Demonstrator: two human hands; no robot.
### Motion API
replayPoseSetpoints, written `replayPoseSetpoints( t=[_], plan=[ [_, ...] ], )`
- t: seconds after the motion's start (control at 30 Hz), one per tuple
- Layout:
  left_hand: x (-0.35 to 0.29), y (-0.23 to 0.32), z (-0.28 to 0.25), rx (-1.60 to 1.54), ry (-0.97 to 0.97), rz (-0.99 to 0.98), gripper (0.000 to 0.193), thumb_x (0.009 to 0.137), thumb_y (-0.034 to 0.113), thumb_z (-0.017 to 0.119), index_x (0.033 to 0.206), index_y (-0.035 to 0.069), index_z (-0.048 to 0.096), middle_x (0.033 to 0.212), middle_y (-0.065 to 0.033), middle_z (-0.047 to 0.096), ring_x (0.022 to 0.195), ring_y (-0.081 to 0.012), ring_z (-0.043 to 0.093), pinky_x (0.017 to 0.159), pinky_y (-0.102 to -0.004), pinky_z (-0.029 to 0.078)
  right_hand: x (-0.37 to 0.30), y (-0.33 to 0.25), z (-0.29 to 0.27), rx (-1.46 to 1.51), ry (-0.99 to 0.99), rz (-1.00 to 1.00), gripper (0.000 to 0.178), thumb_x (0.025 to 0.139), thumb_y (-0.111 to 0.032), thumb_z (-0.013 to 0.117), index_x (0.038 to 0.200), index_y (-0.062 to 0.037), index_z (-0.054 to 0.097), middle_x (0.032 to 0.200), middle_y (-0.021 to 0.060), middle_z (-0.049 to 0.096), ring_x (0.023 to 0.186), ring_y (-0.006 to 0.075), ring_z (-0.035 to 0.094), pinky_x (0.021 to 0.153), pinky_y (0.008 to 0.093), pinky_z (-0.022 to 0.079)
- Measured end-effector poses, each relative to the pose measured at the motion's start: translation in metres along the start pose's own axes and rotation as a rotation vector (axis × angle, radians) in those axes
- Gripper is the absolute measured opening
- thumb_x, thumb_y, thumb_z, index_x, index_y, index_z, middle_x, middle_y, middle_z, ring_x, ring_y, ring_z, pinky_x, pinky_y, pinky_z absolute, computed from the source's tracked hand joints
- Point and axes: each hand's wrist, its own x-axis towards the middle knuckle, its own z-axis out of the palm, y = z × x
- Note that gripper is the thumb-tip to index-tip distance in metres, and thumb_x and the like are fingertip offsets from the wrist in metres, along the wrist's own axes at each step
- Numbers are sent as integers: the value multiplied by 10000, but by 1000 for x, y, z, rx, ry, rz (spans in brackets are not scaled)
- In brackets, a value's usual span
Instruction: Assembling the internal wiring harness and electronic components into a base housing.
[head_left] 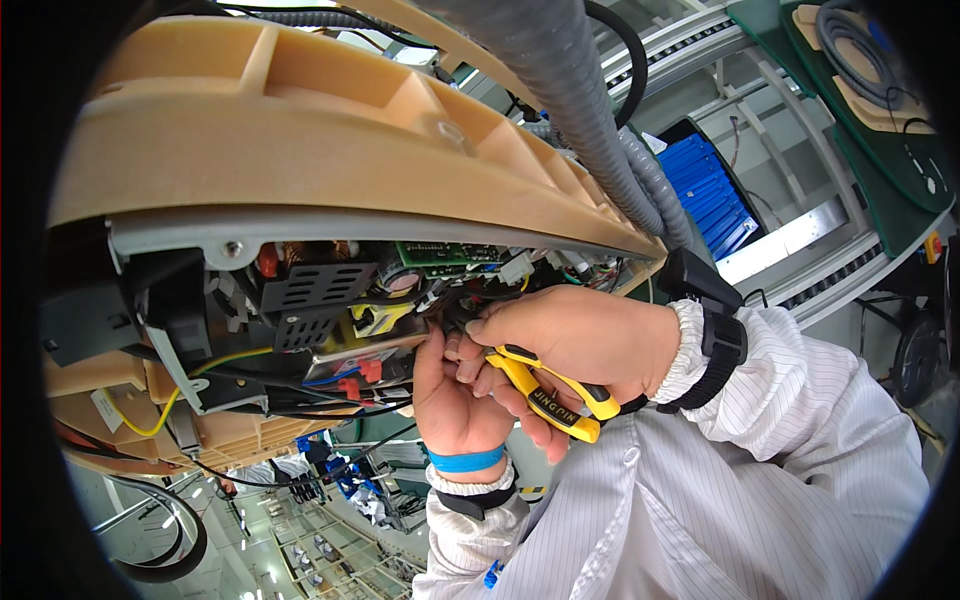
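Observation:
My right hand (580, 340) is closed around a hand tool with yellow and black handles (550, 400), probably pliers or cutters; its jaws are hidden by my fingers. Close beside it, my left hand (455, 400) has its fingertips pinched together among the cables, and what they grip, if anything, is hidden. Both hands are at the open side of an electronics unit. Inside it show a green circuit board (440, 258), a black slotted metal cover (318, 290), red connectors (368, 372) and a yellow-green wire (170, 408).
A tan ribbed plastic frame (300, 180) arches over the unit. Thick grey corrugated hose (545, 70) hangs down in front of it. Farther right are a blue tray (705, 190), metal conveyor rails (800, 245) and a coiled grey cable (855, 50) on a green surface.

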Motion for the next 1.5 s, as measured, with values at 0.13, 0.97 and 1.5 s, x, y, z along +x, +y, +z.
replayPoseSetpoints(
  t=[0.13,0.97,1.5],
  plan=[
    [0,5,-9,-5,17,-60,221,1013,278,592,864,115,589,689,33,484,634,-102,486,583,-233,458,3,-7,3,32,-23,93,405,1021,-314,430,944,43,607,700,174,648,529,297,665,465,377,524],
    [2,-2,11,-41,127,16,293,1039,268,532,775,144,512,618,33,416,540,-89,342,533,-249,325,19,10,-16,99,-195,-122,134,749,-32,591,822,77,566,743,167,590,570,248,640,480,411,545],
    [7,12,-27,-4,-124,-65,218,1026,286,564,916,113,637,843,18,654,886,-160,638,909,-383,503,54,36,-44,-165,-570,-628,125,839,-51,566,857,67,530,721,192,607,537,306,669,458,397,544]
  ],
)
